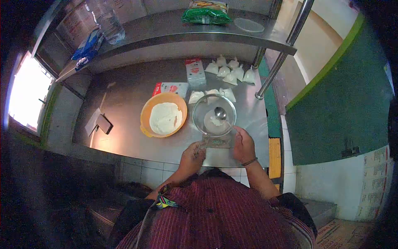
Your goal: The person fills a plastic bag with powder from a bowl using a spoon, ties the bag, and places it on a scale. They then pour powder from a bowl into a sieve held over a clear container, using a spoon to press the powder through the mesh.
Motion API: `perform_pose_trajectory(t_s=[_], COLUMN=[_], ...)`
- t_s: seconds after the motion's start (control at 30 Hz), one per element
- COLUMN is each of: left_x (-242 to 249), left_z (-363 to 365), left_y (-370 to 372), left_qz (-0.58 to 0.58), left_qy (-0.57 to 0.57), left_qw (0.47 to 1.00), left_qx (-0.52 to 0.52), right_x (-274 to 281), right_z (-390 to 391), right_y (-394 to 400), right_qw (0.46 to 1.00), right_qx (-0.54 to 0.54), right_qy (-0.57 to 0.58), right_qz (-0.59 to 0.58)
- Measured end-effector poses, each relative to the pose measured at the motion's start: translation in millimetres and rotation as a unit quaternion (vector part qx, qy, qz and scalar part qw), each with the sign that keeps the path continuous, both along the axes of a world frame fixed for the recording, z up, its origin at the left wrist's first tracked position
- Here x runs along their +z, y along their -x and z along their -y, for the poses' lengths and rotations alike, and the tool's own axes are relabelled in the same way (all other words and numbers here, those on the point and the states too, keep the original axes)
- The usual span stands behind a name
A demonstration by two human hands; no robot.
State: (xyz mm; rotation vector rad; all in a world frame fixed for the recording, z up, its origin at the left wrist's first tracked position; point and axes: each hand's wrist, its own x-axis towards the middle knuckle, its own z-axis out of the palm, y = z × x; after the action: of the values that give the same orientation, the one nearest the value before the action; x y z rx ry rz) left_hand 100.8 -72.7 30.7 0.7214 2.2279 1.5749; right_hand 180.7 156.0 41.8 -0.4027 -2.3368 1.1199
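A round clear bowl (pixel 199 118) with a little white powder at its bottom stands on a scale (pixel 217 142) with a lit display. A metal spoon (pixel 220 113) lies in the bowl, its handle toward my right hand (pixel 244 146), whose fingers are closed at the bowl's lower right rim around the handle's end. Left of the scale, my left hand (pixel 193 157) is closed on something thin that I cannot make out. A yellow bowl (pixel 145 120) full of white powder (pixel 165 118) stands on the left.
Small tied bags of white powder (pixel 230 74) and two red and white packets (pixel 195 72) lie behind the bowls on the metal table (pixel 124 83). A phone (pixel 104 124) rests at the left. A shelf (pixel 166 39) hangs above, bearing a bottle (pixel 110 29) and a green package (pixel 206 14).
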Motion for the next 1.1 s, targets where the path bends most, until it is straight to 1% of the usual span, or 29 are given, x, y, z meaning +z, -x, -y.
perform_pose_trajectory(t_s=[0.03, 0.07, 0.13, 0.23, 0.3, 0.47, 0.53, 0.6, 0.67, 0.73, 0.77, 0.8, 0.83, 0.9, 0.93, 1.0, 1.03, 1.1], left_x=[3.7, 7.7, 14.0, 17.6, 18.3, 18.6, 16.3, 6.7, 20.2, 23.9, 22.3, 20.6, 16.9, 9.0, 12.7, 20.2, 18.6, 13.5], left_z=[-0.3, -0.4, -1.6, -2.4, -0.8, -0.1, 0.2, 1.5, 1.3, 0.9, 1.2, 2.0, 2.9, 3.4, 2.9, 1.6, 1.7, 5.0], left_y=[-0.8, -1.8, -2.4, -1.5, -0.8, -1.3, 0.7, 2.8, -0.4, -2.7, -3.3, -3.4, -2.6, -0.8, -2.2, -5.2, -4.7, -2.0], left_qz=[0.0, 0.01, 0.019, 0.026, -0.014, -0.014, -0.024, -0.059, -0.041, -0.022, -0.03, -0.038, -0.039, 0.004, 0.004, -0.029, -0.027, -0.098], left_qy=[0.0, 0.021, 0.041, 0.048, 0.042, 0.049, 0.049, 0.062, 0.069, 0.075, 0.051, 0.028, 0.028, 0.032, 0.031, 0.055, 0.055, 0.015], left_qw=[1.0, 1.0, 0.999, 0.998, 0.999, 0.999, 0.998, 0.996, 0.997, 0.997, 0.998, 0.999, 0.999, 0.999, 1.0, 0.998, 0.998, 0.995], left_qx=[0.0, 0.005, 0.008, 0.008, -0.006, -0.001, -0.005, -0.008, -0.004, -0.002, -0.002, -0.002, -0.002, -0.003, -0.003, 0.009, 0.009, -0.005], right_x=[0.9, 2.5, 7.8, 12.7, 17.6, 20.2, 14.7, 12.5, 8.4, 3.8, 3.7, 4.3, 5.0, 6.4, 7.2, 7.5, 7.1, 4.8], right_z=[0.6, 0.5, 0.4, 3.7, 5.6, 6.5, 5.7, 3.2, 1.8, 0.8, -0.7, -2.4, -3.5, -5.5, -6.4, -1.8, 0.3, -1.4], right_y=[0.3, 0.2, 0.5, 3.4, 2.2, 3.5, 4.3, 4.4, 4.8, 5.0, 4.2, 3.3, 3.1, 2.6, 1.8, 4.1, 4.2, 1.1], right_qw=[0.999, 0.999, 0.997, 0.995, 0.996, 0.997, 0.991, 0.993, 0.994, 0.997, 0.997, 0.996, 0.993, 0.994, 0.995, 0.996, 0.997, 0.996], right_qx=[-0.006, -0.006, -0.008, -0.02, -0.017, -0.005, 0.002, -0.002, -0.008, -0.032, -0.032, -0.022, -0.012, -0.022, -0.033, -0.031, -0.028, -0.014], right_qy=[0.045, 0.044, 0.055, 0.054, 0.053, 0.039, 0.042, 0.037, 0.032, 0.031, 0.031, 0.041, 0.05, 0.037, 0.023, 0.019, 0.017, 0.024], right_qz=[-0.012, -0.012, 0.062, 0.076, 0.069, 0.068, 0.124, 0.113, 0.103, 0.057, 0.058, 0.082, 0.107, 0.1, 0.095, 0.082, 0.07, 0.09])
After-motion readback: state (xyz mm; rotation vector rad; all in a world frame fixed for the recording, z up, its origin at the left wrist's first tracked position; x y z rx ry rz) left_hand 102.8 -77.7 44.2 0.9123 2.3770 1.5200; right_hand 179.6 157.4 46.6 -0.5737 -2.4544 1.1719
